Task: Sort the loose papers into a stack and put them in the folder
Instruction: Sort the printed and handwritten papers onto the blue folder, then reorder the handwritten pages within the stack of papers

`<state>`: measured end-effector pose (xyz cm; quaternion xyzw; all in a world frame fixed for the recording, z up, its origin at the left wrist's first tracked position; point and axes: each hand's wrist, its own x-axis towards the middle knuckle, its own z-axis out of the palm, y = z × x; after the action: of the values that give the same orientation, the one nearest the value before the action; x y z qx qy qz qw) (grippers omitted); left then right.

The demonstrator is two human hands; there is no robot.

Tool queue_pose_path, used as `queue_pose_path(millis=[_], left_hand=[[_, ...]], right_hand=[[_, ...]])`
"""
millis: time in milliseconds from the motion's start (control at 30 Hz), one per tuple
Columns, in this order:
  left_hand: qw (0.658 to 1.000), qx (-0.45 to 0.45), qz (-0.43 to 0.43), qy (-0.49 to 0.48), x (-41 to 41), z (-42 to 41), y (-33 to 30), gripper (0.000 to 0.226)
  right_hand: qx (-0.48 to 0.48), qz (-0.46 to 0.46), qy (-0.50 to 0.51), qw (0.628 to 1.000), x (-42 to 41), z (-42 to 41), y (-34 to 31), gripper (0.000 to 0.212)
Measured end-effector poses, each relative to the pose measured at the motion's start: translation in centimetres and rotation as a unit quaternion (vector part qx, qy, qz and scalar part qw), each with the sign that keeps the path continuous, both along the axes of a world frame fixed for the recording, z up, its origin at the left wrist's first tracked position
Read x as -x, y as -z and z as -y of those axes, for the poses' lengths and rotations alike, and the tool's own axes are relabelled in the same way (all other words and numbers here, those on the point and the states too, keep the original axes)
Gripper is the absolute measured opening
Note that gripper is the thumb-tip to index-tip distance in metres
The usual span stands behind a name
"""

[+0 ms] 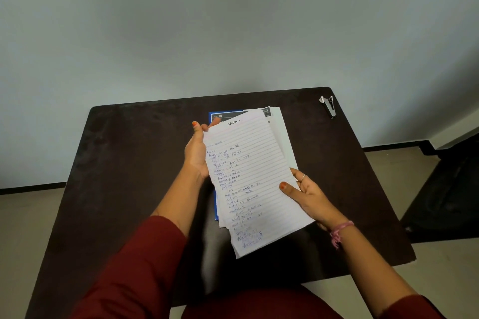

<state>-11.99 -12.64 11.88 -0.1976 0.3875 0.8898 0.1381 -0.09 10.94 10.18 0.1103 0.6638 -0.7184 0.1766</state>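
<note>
Thin stack of lined handwritten papers [248, 176]: light, floppy, slides apart. Left hand [197, 151] pinches far-left edge, right hand [308, 195] grips near-right edge; hold both sides.

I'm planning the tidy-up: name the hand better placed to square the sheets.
Probably left. The left hand grips the lined handwritten paper stack along its long side; the right hand holds the lower corner.

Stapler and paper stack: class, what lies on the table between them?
Nothing. In the head view, only bare dark table separates the stapler at the far right corner from the paper stack held in both hands.
</note>
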Motion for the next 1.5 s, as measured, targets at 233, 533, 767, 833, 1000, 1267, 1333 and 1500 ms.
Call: queue_pose_path(millis=[233, 533, 767, 833, 1000, 1267, 1333, 1500], left_hand=[[0.999, 0.031, 0.032, 0.029, 0.6, -3.5, 0.3, 0.034], [0.994, 0.051, 0.045, 0.085, 0.9, -5.9, 0.8, 0.027], [0.973, 0.207, 0.05, 0.092, -0.4, -8.8, 2.8, 0.018], [0.971, 0.221, 0.054, 0.076, -0.3, -10.2, 3.3, 0.018], [0.954, 0.294, 0.061, 0.024, 0.8, -12.8, 4.6, 0.023], [0.927, 0.368, 0.074, -0.009, 1.8, -15.0, 6.8, 0.029], [0.919, 0.389, 0.071, -0.009, 2.0, -15.3, 7.1, 0.026], [0.91, 0.408, 0.075, -0.02, 2.5, -15.7, 7.9, 0.021]], right_hand=[[0.009, -0.01, 0.002, 1.0, 3.3, -1.9, -1.5, 0.031], [-0.027, -0.016, 0.036, 0.999, 5.9, -4.7, -0.8, 0.021], [-0.057, -0.009, 0.058, 0.997, 7.4, -7.3, 1.3, 0.021], [-0.051, 0.0, 0.061, 0.997, 7.6, -7.9, 2.0, 0.022], [-0.041, 0.024, 0.02, 0.999, 7.9, -9.6, 3.8, 0.029], [-0.171, 0.02, 0.15, 0.974, 13.6, -14.7, 6.3, 0.026], [-0.22, 0.006, 0.214, 0.952, 16.1, -16.3, 7.2, 0.024], [-0.329, -0.011, 0.28, 0.902, 21.7, -18.8, 7.6, 0.043]])
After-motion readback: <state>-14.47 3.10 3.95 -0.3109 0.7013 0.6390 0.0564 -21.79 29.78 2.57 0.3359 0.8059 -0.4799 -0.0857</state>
